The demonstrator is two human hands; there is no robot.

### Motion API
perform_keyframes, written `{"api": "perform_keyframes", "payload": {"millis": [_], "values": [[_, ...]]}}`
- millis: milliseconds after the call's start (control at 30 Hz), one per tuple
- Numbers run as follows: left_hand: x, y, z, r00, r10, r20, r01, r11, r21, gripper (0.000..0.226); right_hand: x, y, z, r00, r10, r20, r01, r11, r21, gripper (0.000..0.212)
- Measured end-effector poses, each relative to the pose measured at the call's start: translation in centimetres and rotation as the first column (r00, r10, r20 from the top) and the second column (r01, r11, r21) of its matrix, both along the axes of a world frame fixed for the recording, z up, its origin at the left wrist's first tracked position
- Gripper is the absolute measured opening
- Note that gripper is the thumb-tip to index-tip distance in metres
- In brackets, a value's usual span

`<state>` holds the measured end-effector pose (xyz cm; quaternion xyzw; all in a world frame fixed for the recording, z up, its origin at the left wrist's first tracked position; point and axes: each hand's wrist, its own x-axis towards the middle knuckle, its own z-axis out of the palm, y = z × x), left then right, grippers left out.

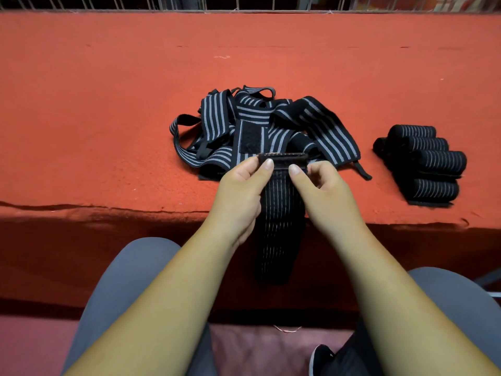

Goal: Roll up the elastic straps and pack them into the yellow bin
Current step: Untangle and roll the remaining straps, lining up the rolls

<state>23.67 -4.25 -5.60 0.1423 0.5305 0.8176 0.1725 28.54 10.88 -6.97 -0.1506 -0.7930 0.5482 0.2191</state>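
A black elastic strap with thin grey stripes (279,226) hangs over the table's front edge toward my lap. My left hand (241,191) and my right hand (322,191) both pinch its folded top end, thumbs on top, just above the table edge. Behind my hands lies a loose pile of unrolled black and grey striped straps (252,123). To the right, several rolled straps (425,161) lie stacked side by side on the cloth. No yellow bin is in view.
The table is covered in red-orange cloth (108,104), whose front edge runs across the frame below my hands. A wire grid fence (244,2) stands along the far edge. My knees in grey trousers show at the bottom.
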Motion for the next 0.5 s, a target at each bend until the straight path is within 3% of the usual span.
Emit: {"api": "perform_keyframes", "payload": {"millis": [67,333,500], "values": [[-0.3,0.1,0.4,1.0,0.014,0.006,-0.014,1.0,0.009,0.029,0.1,-0.4,0.1,0.996,0.087,0.025,-0.085,0.993,-0.087,0.023],[-1.6,0.6,0.4,0.993,0.114,0.045,-0.115,0.993,0.024,0.026,-0.2,-1.6,-0.1,0.97,0.238,0.044,-0.229,0.963,-0.144,0.026],[-2.4,0.1,-0.3,0.969,0.206,-0.138,-0.223,0.966,-0.127,0.019,-0.3,-1.0,-0.1,0.977,0.213,0.013,-0.204,0.953,-0.224,0.022]]}}
